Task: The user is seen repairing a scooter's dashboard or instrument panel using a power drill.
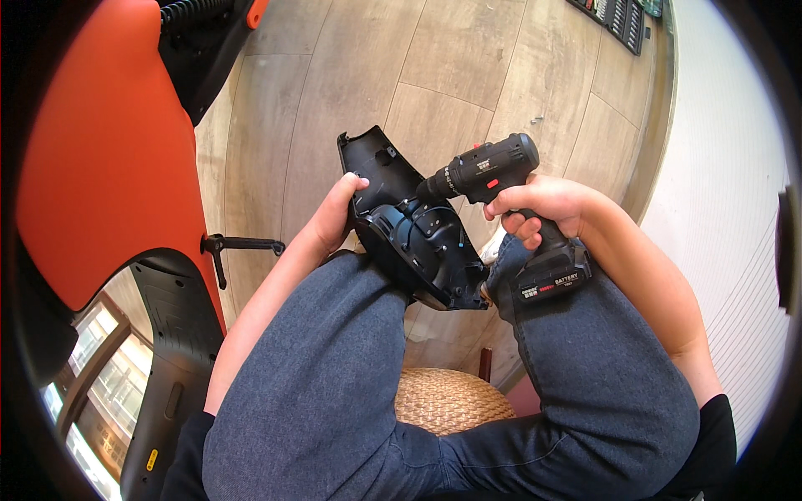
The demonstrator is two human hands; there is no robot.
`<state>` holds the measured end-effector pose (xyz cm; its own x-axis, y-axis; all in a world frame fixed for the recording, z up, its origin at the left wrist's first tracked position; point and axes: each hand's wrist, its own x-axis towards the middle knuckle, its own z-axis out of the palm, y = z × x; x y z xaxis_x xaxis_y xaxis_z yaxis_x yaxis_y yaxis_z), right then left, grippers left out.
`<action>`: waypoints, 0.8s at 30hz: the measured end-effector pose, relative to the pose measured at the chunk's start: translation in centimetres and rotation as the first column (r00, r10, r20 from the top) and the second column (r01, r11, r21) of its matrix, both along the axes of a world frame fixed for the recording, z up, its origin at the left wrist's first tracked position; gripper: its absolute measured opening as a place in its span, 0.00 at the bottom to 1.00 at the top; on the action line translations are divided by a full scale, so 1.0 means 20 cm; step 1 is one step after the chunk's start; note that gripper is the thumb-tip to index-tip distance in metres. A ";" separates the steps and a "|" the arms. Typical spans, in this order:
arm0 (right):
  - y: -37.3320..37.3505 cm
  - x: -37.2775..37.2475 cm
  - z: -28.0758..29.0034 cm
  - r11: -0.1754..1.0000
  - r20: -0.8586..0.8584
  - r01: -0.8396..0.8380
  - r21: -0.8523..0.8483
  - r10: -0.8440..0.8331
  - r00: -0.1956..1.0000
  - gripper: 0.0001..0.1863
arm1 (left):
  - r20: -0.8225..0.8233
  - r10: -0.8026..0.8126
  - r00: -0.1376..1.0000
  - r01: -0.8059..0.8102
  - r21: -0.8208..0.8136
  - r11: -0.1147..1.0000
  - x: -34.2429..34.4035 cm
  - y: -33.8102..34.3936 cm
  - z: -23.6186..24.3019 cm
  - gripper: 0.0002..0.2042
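Observation:
Between my knees I have a black plastic housing [422,238], its hollow inside facing up, with cables and round black parts fixed in it. My left hand [341,209] is closed on the housing's left edge, thumb over the rim. In my right hand [539,204] is a black cordless drill [493,167] with red buttons, fingers wrapped round its grip. The drill's chuck points left and down into the housing; whether the bit touches a screw is too small to tell. The drill's battery base sits close above my right knee.
At the left stands a large orange and black ride-on vehicle [117,167] with a black pedal-like bar [251,244]. A black tool case [616,21] lies at the far right by the white wall [735,167]. Small screws [537,120] lie on the wood floor [451,50]. Beneath me is a woven stool [451,401].

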<state>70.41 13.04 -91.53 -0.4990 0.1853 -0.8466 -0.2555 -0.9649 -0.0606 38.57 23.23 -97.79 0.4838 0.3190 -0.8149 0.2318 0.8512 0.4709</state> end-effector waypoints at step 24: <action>-0.05 0.01 -0.02 0.999 0.036 0.018 0.046 -0.020 0.999 0.11 | -0.027 -0.017 0.999 0.018 0.023 1.000 -0.01 0.00 -0.01 0.24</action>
<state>70.56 11.97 -91.90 -0.4637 0.2332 -0.8548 -0.2705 -0.9559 -0.1141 38.42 23.32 -98.03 0.4675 0.3295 -0.8203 0.2596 0.8359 0.4837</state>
